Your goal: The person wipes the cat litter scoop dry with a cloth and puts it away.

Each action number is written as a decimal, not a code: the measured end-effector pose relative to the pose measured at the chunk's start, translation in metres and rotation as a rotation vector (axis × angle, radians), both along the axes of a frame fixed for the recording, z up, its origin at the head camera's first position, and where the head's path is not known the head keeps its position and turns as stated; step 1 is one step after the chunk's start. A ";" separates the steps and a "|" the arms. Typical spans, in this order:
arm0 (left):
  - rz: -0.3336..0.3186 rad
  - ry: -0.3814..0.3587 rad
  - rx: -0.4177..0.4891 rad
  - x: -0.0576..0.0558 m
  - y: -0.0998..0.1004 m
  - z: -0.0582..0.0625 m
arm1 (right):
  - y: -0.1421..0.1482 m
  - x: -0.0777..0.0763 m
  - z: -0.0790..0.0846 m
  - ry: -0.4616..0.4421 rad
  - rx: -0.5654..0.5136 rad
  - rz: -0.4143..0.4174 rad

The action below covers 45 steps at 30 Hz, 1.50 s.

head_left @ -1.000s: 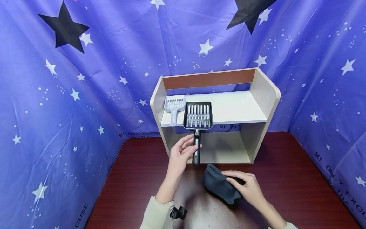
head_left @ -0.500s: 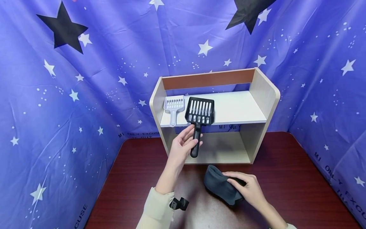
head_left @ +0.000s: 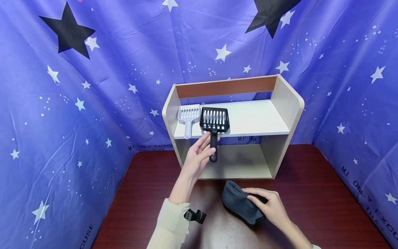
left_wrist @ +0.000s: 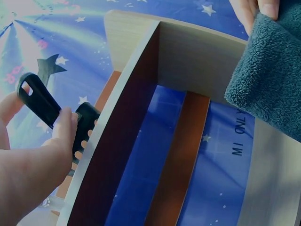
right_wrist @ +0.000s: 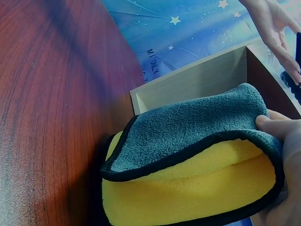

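My left hand (head_left: 199,157) pinches the handle of a black slotted litter scoop (head_left: 214,147), whose head overlaps the upper shelf in the head view. Beside it on that shelf lies a pale lilac litter scoop (head_left: 188,117), its handle toward me. In the left wrist view, the black handle (left_wrist: 40,100) sits between thumb and fingers. Down in front of the shelf unit, my right hand (head_left: 269,204) grips a folded cloth (head_left: 239,202). The right wrist view shows that cloth (right_wrist: 188,132) as grey-green outside and yellow inside, with a black edge.
A small two-tier wooden shelf unit (head_left: 281,148) with a white upper board (head_left: 255,116) stands at the back of the dark red table (head_left: 320,193). Blue star-printed curtain (head_left: 130,58) hangs behind and on both sides.
The black litter scoop and left hand have moved forward and up over the shelf edge, the scoop's head tilting lower toward the board. The right hand with the cloth stays almost still.
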<state>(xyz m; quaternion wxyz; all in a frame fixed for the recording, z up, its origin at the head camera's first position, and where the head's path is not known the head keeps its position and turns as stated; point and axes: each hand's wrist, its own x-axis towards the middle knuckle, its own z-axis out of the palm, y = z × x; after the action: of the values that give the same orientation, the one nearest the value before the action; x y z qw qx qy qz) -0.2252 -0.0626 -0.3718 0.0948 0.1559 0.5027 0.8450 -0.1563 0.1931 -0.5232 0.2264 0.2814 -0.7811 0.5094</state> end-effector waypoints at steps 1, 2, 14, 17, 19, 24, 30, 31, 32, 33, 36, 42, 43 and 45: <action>-0.002 -0.004 0.004 -0.002 0.000 0.000 | 0.000 0.000 0.000 -0.003 0.000 -0.001; -0.004 -0.009 0.009 -0.003 0.001 0.001 | 0.000 0.000 0.000 -0.004 0.000 -0.002; 0.012 -0.077 0.035 -0.022 0.008 0.008 | 0.000 0.001 0.000 0.003 -0.004 0.002; 0.057 -0.110 0.046 -0.028 0.011 0.010 | 0.000 0.002 0.000 0.000 0.000 -0.002; 0.083 -0.125 0.051 -0.030 0.013 0.011 | 0.001 0.002 0.000 0.000 0.003 -0.007; 0.102 -0.138 0.048 -0.034 0.016 0.013 | 0.003 0.002 0.000 0.005 0.005 -0.016; 0.098 -0.136 0.037 -0.037 0.017 0.015 | 0.005 0.001 0.000 -0.006 0.009 -0.023; 0.101 -0.136 0.038 -0.037 0.017 0.016 | 0.005 0.001 0.000 -0.009 0.009 -0.023; 0.104 -0.135 0.040 -0.036 0.017 0.017 | 0.005 0.001 0.000 -0.011 0.009 -0.023; 0.106 -0.135 0.038 -0.036 0.017 0.018 | 0.006 0.001 0.000 -0.013 0.008 -0.024; 0.104 -0.129 0.036 -0.035 0.016 0.019 | 0.006 0.002 0.000 -0.018 0.009 -0.027; 0.089 -0.134 0.010 -0.030 0.012 0.018 | 0.008 0.004 0.001 -0.037 0.017 -0.035; 0.091 -0.140 0.005 -0.028 0.011 0.018 | 0.008 0.005 0.002 -0.039 0.017 -0.035; 0.094 -0.144 -0.005 -0.025 0.010 0.017 | 0.009 0.005 0.002 -0.041 0.013 -0.036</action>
<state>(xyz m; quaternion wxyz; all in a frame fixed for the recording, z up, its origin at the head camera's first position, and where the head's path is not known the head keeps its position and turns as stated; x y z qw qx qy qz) -0.2506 -0.0527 -0.3547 0.0912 0.0705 0.5035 0.8563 -0.1515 0.2022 -0.5210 0.2177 0.2583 -0.7938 0.5057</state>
